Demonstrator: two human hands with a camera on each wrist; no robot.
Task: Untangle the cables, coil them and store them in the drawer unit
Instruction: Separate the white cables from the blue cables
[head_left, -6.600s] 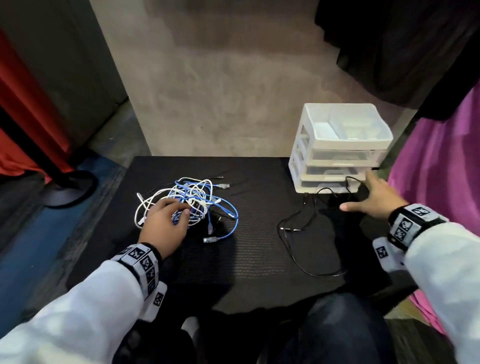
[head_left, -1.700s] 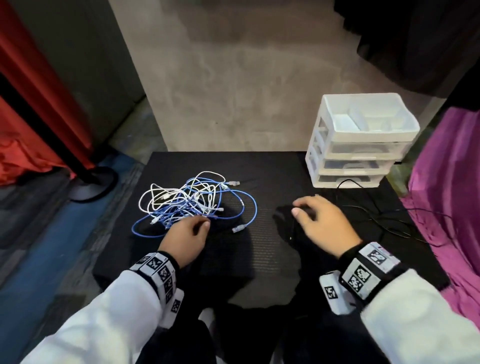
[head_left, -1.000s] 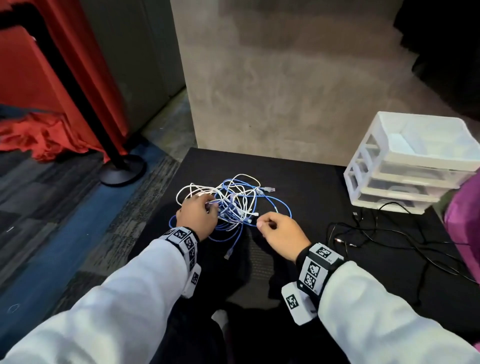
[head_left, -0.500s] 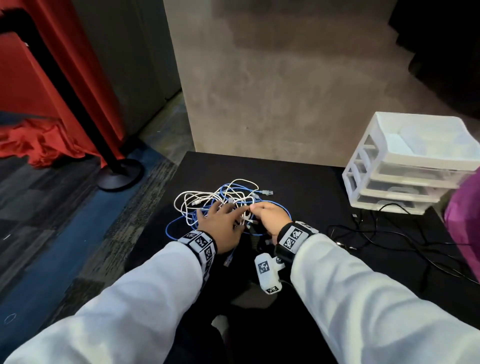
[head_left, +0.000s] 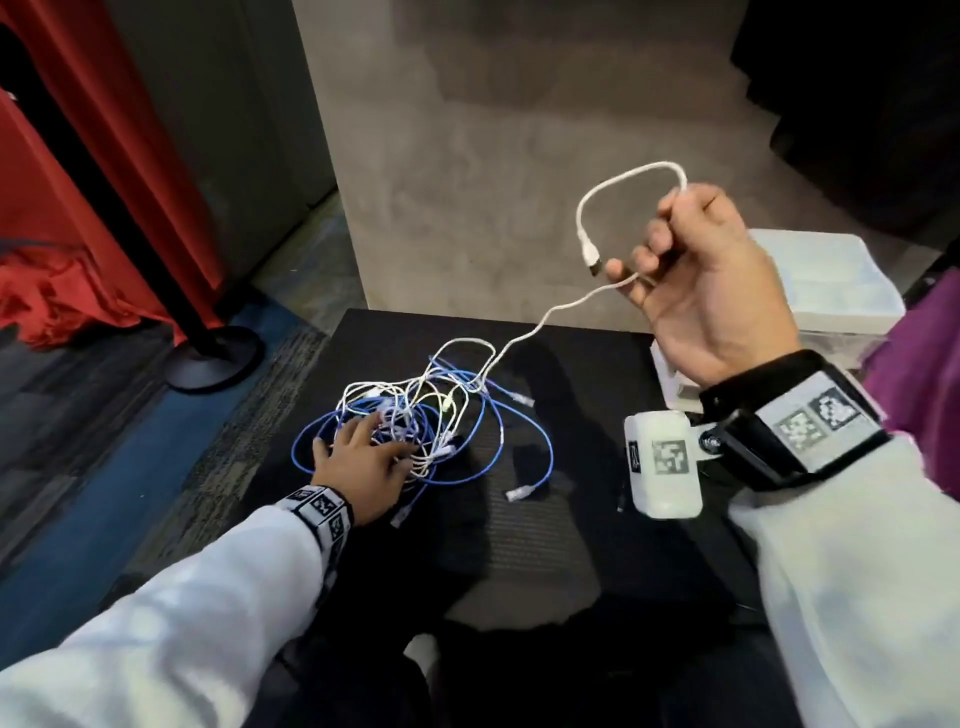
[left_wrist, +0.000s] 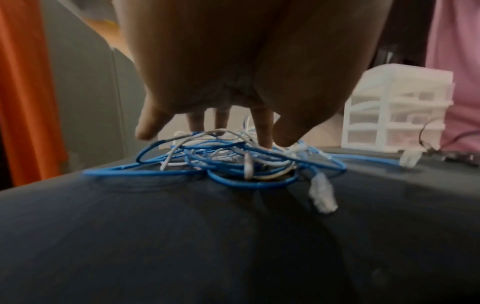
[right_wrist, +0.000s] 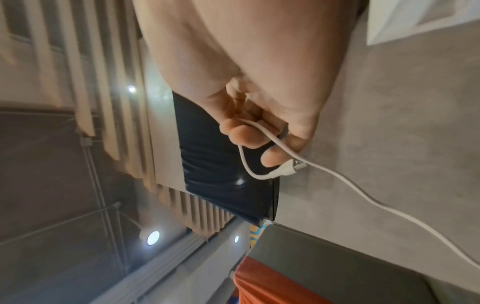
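Your right hand (head_left: 698, 291) is raised above the tabletop (head_left: 545, 525), fingers curled round a white cable (head_left: 621, 182). The free end of this cable loops up over the hand, and its plug (head_left: 590, 255) hangs just beside your fingertips. From the grip, the cable runs down and to the left into the tangle of cables (head_left: 421, 421).

The right wrist view confirms the grip: the cable passes between the curled fingers (right_wrist: 242, 133) and the thumb, with the plug (right_wrist: 291, 167) close to the fingertips.

Your left hand (head_left: 361, 460) lies on the near left part of the tangle, fingers spread and straight, pressing down on the blue and white strands. In the left wrist view, the fingertips (left_wrist: 265, 131) touch the top of the pile. A clear plug (left_wrist: 322, 194) on a blue cable (left_wrist: 249, 184) lies on the tabletop at the near right of the tangle.

The tangle sits on the left half of the dark tabletop. The white drawer unit (head_left: 826, 291) stands at the far right corner, partly hidden behind your right hand. Whether its drawers are pushed in cannot be determined.
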